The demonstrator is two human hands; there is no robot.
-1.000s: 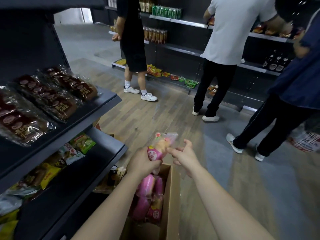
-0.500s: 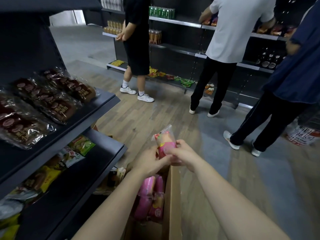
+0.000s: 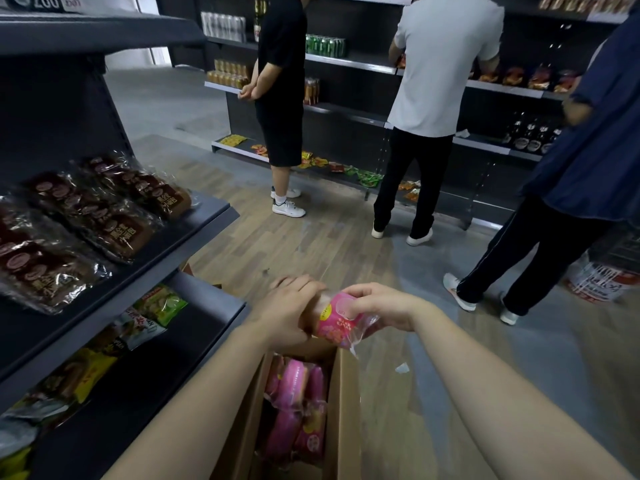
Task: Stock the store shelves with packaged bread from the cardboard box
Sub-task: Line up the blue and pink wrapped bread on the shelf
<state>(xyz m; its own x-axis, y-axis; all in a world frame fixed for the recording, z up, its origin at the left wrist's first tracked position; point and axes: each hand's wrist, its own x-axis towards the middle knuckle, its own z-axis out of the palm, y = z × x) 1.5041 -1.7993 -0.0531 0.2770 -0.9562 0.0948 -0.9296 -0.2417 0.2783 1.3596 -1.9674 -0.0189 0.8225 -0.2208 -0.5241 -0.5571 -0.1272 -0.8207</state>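
To my left stands a dark shelf unit. Its upper tier carries brown-wrapped packs lying flat, and the tier below it holds green and yellow snack bags. Across the wooden floor, 3 people stand along the far shelves: 1 in black, 1 in a white shirt and 1 in blue at the right edge. They are well apart from me, and nothing lies between my hands and the near shelf.

The open cardboard box sits right below my forearms, just beside the shelf unit, with more pink packs stacked on end inside it.

I hold 1 pink bread pack above the box's far end, tilted, between my 2 hands. My left hand wraps its curled fingers over the pack's left end, covering that end. My right hand pinches the pink right end, and the clear wrapper tail sticks out below it, over the box's edge.
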